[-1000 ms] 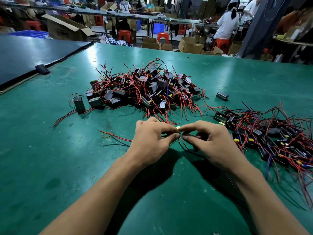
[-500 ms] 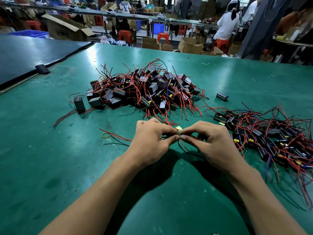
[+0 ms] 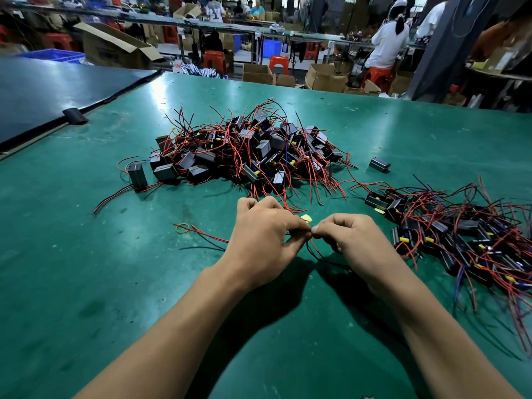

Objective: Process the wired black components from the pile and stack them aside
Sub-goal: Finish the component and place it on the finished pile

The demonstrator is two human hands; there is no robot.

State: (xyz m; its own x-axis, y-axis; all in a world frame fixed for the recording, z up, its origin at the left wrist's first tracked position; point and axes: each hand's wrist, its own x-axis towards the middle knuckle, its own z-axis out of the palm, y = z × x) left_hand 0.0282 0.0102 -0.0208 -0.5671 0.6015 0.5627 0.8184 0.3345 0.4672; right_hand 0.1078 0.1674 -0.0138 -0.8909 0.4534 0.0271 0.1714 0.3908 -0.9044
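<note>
Thin red/black wires [image 3: 308, 249] pinched betw. both hands, front-centre of green table [image 3: 86, 269].
L hand [image 3: 259, 240] & R hand [image 3: 354, 243] are held tip to tip, thumb + forefinger of each closed narrow on the wires; the part's black body can't be made out. The pile [image 3: 253, 156] of wired black components is seen just beyond the hands, a second heap [image 3: 460, 240] spread at R.

Left grip [image 3: 264, 240], right grip [image 3: 355, 240]: pinched, tip-to-tip

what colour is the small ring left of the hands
Yellow; the ring lies on the green table, seen best in the head view.
</note>
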